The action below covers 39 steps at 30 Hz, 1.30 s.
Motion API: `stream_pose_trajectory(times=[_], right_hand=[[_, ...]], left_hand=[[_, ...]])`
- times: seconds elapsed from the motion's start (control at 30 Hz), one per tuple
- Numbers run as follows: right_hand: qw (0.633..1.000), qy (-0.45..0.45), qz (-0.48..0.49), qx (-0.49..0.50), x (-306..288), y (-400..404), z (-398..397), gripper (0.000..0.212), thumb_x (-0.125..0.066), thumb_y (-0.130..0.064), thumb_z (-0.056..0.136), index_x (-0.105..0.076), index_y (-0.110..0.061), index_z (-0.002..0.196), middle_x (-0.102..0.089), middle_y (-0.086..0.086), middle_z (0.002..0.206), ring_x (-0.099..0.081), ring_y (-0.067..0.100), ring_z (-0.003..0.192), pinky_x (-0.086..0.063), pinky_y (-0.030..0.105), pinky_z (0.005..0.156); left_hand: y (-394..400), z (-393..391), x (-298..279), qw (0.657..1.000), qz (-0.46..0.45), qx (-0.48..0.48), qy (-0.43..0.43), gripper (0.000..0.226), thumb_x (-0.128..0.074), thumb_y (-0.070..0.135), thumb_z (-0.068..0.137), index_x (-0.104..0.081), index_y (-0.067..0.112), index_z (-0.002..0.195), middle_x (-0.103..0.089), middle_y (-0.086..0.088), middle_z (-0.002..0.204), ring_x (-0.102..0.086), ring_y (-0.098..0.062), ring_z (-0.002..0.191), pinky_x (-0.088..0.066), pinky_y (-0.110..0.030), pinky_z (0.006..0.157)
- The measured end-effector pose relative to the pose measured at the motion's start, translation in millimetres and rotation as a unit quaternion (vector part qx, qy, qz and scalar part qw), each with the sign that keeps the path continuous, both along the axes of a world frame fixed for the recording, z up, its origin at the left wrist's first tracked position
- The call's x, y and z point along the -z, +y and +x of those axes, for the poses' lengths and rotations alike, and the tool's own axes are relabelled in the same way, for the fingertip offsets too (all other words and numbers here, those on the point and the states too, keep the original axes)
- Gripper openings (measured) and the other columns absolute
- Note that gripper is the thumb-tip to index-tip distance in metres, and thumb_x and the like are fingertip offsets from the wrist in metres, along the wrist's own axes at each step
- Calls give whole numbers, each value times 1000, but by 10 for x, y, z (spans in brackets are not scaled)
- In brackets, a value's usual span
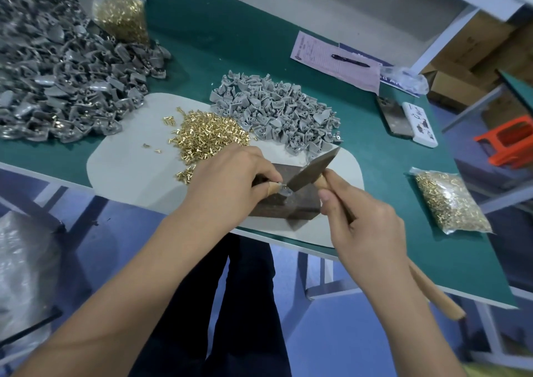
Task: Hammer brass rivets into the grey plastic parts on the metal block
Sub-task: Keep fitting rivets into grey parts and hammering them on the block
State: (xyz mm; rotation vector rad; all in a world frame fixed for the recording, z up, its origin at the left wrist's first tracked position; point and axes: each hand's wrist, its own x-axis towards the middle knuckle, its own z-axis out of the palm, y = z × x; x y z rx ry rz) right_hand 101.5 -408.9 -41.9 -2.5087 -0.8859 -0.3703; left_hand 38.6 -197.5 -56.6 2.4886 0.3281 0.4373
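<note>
A dark metal block sits on a pale mat at the table's front edge. My left hand pinches a small grey plastic part with a rivet in it on the block. My right hand grips the wooden handle of a hammer, whose head touches or hovers just over that part. Loose brass rivets lie heaped on the mat behind my left hand. A pile of light grey plastic parts lies beyond the block.
A large heap of darker grey parts fills the far left. Bags of rivets stand at the back left and front right. Papers with a pen, two phones and an orange stool lie to the right.
</note>
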Motion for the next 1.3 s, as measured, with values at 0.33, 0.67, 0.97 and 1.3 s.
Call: stream_pose_trajectory(times=[0.33, 0.67, 0.97, 1.3], right_hand=[[1000, 3, 15, -7, 40, -13, 25, 37, -45, -49, 99, -54, -42, 134, -65, -11, 78, -56, 17, 71, -46, 33, 52], [1000, -11, 26, -2, 44, 19, -12, 31, -53, -40, 99, -58, -43, 130, -73, -10, 88, -50, 18, 93, -34, 27, 56], [974, -4, 222, 48, -26, -40, -40, 38, -50, -43, 102, -64, -33, 136, -75, -6, 98, -70, 13, 86, -52, 29, 73], [989, -3, 140, 40, -6, -24, -126, 33, -53, -42, 100, -62, -42, 132, -74, -15, 97, -65, 6, 84, -44, 16, 65]], left_hand=[[-41, -16, 23, 1000, 3, -11, -11, 7, -68, 46, 90, -68, 42, 96, -59, 20, 91, -45, -2, 96, -39, -31, 71], [-2, -2, -43, 998, 56, 21, 21, 10, -64, 49, 92, -68, 43, 100, -54, 18, 94, -47, -5, 100, -44, -32, 74], [13, 8, -35, 999, 38, 3, 27, 12, -65, 53, 89, -71, 47, 98, -60, 20, 93, -49, -5, 102, -48, -36, 77], [26, 5, -23, 999, 44, 5, 12, 13, -67, 56, 87, -72, 49, 96, -61, 20, 91, -50, -5, 97, -47, -33, 75]])
